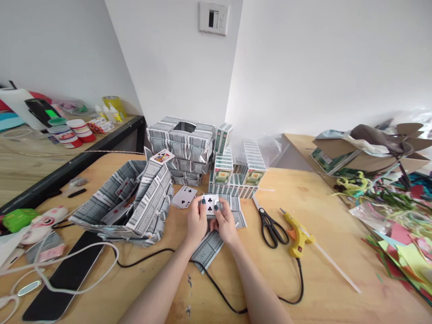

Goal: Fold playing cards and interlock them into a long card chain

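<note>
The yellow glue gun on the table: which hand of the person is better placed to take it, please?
Probably the right hand. The glue gun lies on that side, beyond the scissors, and the left hand is farther away. Both hands hold a playing card, so the right must first let go.

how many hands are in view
2: the left hand and the right hand, side by side near the middle, holding a face-up club card between them. The scissors lie to their right. No other hand shows.
</note>
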### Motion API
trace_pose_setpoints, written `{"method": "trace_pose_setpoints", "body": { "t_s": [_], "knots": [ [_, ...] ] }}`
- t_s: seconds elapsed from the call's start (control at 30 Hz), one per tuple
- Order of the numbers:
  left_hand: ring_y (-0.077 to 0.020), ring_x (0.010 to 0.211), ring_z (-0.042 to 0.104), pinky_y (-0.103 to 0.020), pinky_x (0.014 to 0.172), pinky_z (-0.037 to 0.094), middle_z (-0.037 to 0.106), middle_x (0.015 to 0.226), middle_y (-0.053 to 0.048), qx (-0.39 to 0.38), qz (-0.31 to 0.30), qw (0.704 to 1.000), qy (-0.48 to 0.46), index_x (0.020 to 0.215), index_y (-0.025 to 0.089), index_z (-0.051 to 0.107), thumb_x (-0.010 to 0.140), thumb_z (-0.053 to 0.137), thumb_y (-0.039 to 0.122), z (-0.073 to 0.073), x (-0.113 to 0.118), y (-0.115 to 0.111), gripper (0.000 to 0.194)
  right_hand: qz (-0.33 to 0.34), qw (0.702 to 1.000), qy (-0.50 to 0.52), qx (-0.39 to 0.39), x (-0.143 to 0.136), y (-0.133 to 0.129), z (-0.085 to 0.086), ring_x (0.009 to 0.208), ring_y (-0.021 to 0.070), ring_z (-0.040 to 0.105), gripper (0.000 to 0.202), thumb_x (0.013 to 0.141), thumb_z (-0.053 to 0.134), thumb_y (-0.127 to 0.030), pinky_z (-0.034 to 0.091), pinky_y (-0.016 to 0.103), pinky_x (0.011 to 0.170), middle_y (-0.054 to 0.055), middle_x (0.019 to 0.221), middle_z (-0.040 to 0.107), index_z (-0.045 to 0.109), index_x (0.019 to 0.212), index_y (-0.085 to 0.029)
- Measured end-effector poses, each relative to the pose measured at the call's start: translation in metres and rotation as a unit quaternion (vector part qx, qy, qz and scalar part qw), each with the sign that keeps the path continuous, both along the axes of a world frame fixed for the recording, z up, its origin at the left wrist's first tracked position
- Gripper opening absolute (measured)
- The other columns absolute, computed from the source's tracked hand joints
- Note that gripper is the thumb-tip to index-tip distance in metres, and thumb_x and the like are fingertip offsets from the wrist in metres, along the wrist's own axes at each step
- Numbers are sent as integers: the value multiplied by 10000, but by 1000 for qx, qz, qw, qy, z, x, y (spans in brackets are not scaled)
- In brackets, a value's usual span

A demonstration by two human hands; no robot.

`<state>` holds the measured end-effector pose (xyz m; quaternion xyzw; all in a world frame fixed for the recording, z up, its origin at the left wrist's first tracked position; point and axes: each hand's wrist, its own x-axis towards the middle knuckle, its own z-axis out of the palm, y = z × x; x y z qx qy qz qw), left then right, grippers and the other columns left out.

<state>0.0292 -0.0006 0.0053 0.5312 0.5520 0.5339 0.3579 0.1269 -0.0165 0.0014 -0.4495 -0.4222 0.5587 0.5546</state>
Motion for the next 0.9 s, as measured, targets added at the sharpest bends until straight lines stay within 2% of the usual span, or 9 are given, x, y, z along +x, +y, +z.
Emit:
{"method": "trace_pose_setpoints", "body": {
  "t_s": [0.13, 0.23, 0.4, 0.67, 0.9],
  "knots": [
    [-152, 626, 524, -235, 566, 379, 576, 722, -18, -8, -19, 1000, 1, 947, 193, 524, 781, 441, 303, 5, 2, -4, 215, -37, 999, -3, -4, -1, -1, 2, 303, 66, 404, 250, 779, 450, -420, 295, 168, 305, -99, 488, 438, 366, 933, -241],
    [-133, 540, 492, -221, 504, 357, 551, 636, 4, -14, -35, 999, -12, 932, 192, 525, 776, 437, 287, 6, 2, -6, 203, -34, 999, 21, -14, -2, -3, 5, 324, 73, 415, 218, 776, 448, -401, 308, 179, 311, -82, 521, 464, 364, 902, -244],
    [-103, 421, 445, -200, 413, 326, 498, 540, 38, -47, -50, 995, -68, 875, 197, 509, 757, 440, 279, 8, 1, -7, 160, -32, 999, 22, -19, -4, -3, 6, 305, 91, 405, 174, 788, 400, -391, 264, 186, 297, -91, 437, 436, 353, 861, -240],
    [-93, 440, 451, -194, 416, 358, 502, 597, 31, -53, -52, 993, -93, 891, 194, 505, 744, 418, 242, 9, 5, -5, 178, -41, 999, 21, -18, -3, -1, 6, 317, 97, 414, 209, 766, 404, -364, 289, 191, 292, -87, 451, 450, 380, 927, -233],
    [-96, 437, 455, -192, 398, 363, 490, 583, 30, -62, -70, 990, -109, 919, 193, 507, 754, 421, 263, 5, 5, -4, 199, -42, 999, 19, -18, 0, 0, 7, 315, 90, 409, 158, 766, 413, -337, 290, 184, 295, -86, 448, 451, 394, 880, -229]
  ]
}}
